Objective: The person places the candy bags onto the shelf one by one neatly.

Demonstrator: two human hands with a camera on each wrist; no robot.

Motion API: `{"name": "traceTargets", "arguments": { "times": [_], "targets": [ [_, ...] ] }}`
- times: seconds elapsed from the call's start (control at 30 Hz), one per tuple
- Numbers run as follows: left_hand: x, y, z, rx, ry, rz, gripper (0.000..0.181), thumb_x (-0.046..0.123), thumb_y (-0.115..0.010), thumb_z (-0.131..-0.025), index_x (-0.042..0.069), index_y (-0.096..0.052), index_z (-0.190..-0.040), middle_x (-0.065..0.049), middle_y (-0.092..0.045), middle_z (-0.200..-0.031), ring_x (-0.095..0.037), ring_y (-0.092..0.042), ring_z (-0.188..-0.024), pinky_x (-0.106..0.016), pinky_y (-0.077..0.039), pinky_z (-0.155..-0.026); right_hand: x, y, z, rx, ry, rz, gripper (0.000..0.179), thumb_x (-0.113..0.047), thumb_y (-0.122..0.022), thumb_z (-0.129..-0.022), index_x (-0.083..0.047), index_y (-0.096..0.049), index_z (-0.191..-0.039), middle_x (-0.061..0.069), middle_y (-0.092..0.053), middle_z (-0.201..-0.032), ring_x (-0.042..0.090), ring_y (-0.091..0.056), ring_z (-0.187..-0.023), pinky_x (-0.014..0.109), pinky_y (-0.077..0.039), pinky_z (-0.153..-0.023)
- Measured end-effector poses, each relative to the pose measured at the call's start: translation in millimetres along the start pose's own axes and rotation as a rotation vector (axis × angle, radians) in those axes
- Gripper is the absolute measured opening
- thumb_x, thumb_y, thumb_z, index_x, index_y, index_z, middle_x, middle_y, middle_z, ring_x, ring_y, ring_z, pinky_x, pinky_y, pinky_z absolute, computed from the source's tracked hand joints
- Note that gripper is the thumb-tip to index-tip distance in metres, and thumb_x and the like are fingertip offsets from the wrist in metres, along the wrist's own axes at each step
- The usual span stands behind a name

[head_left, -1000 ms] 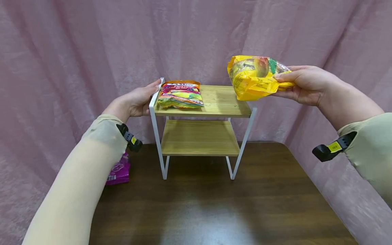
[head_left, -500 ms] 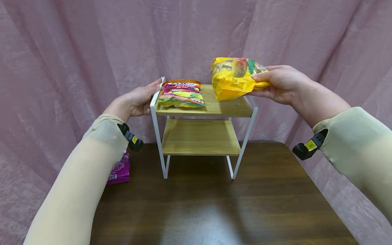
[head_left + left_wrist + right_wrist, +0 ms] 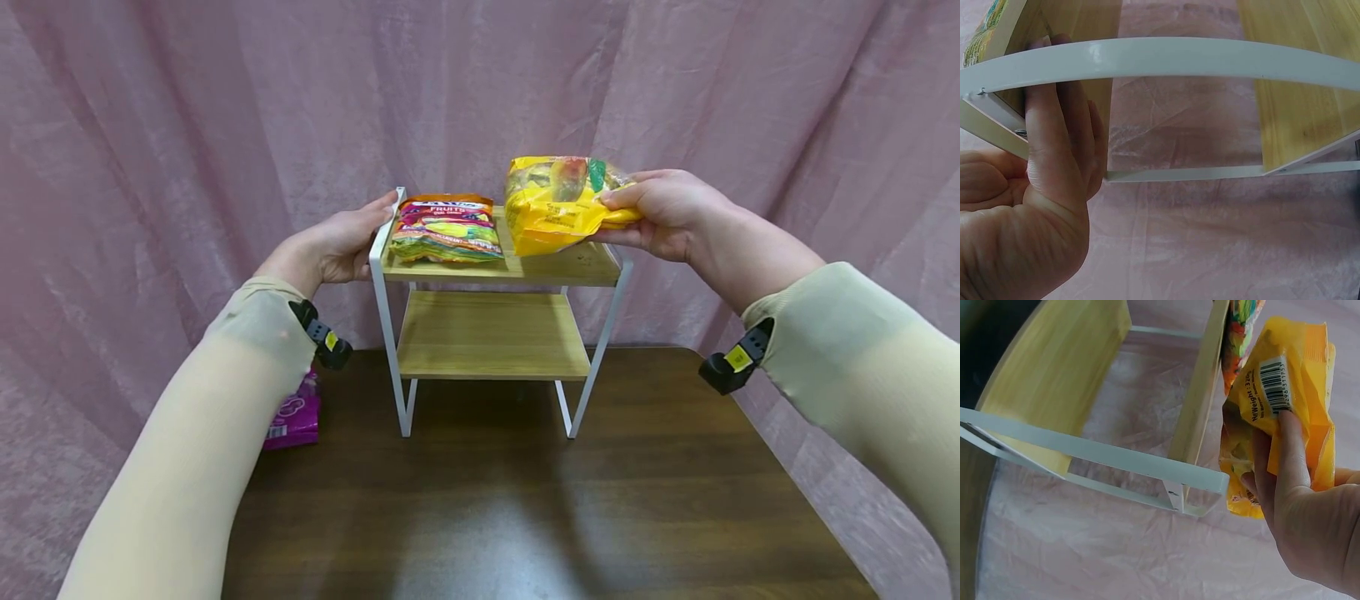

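Observation:
A small two-tier shelf rack [image 3: 491, 333] with wooden boards and a white metal frame stands on the table. My left hand [image 3: 333, 250] grips its left side at the top board; in the left wrist view, fingers [image 3: 1047, 144] pass behind the white frame bar, under the board. A colourful fruit candy bag [image 3: 447, 229] lies on the left half of the top board. My right hand [image 3: 667, 212] pinches a yellow candy bag [image 3: 555, 218] by its right end, over the right half of that board. The right wrist view shows its barcode side, tilted, apart from the board.
A purple bag [image 3: 296, 417] lies on the brown table [image 3: 480, 517] at the left, partly hidden by my left sleeve. The lower wooden board [image 3: 491, 333] sits beneath the top one. A pink curtain [image 3: 480, 92] hangs behind and around the table.
My right hand has moved left with the yellow candy bag, from beyond the shelf rack's right side to over the top board, then slightly down. The left hand has stayed in place.

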State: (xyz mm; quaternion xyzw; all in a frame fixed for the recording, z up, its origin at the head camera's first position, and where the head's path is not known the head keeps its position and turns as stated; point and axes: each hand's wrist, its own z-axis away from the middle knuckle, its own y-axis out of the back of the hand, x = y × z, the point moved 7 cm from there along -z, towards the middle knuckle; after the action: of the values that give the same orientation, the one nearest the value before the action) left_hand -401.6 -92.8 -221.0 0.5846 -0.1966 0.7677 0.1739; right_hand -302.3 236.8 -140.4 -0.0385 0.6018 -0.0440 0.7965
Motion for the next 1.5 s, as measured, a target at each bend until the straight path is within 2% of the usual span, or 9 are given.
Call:
{"name": "traceTargets", "arguments": {
  "times": [0.27,0.83,1.17,1.5],
  "targets": [
    [0.3,0.4,2.3,0.011,0.002,0.003,0.056,0.043,-0.027,-0.111,0.058,-0.003,-0.159,-0.009,-0.076,-0.093,-0.017,-0.072,-0.063,-0.025,-0.054,-0.048,3,-2,-1.8,0.016,-0.017,0.023,0.067,-0.009,-0.06,-0.103,-0.016,-0.028,-0.162,0.011,-0.049,-0.135,0.025,-0.073,-0.096,0.041,-0.056,-0.09],
    [-0.1,-0.6,2.5,0.006,0.002,0.007,0.056,0.043,-0.028,-0.11,0.059,-0.004,-0.158,-0.01,-0.076,-0.094,-0.018,-0.073,-0.065,-0.025,-0.055,-0.048,9,-3,-2.4,0.021,-0.044,0.019,0.066,-0.012,-0.058,-0.105,-0.018,-0.026,-0.163,0.01,-0.049,-0.135,0.025,-0.072,-0.097,0.04,-0.053,-0.094],
    [0.2,-1.3,3.1,0.006,0.004,0.011,0.055,0.042,-0.026,-0.111,0.059,-0.004,-0.158,-0.009,-0.076,-0.095,-0.017,-0.073,-0.064,-0.025,-0.055,-0.048,11,-6,-2.4,-0.005,-0.057,-0.016,0.064,-0.01,-0.055,-0.106,-0.015,-0.026,-0.162,0.011,-0.049,-0.139,0.024,-0.072,-0.095,0.04,-0.049,-0.099],
    [0.9,-1.7,5.5,0.004,0.002,0.013,0.056,0.042,-0.026,-0.111,0.057,-0.002,-0.159,-0.008,-0.076,-0.097,-0.016,-0.073,-0.066,-0.026,-0.057,-0.051,13,-7,-1.4,-0.002,-0.072,-0.007,0.06,-0.011,-0.057,-0.105,-0.01,-0.031,-0.16,0.013,-0.05,-0.138,0.025,-0.073,-0.09,0.04,-0.05,-0.098]
  ]
}}
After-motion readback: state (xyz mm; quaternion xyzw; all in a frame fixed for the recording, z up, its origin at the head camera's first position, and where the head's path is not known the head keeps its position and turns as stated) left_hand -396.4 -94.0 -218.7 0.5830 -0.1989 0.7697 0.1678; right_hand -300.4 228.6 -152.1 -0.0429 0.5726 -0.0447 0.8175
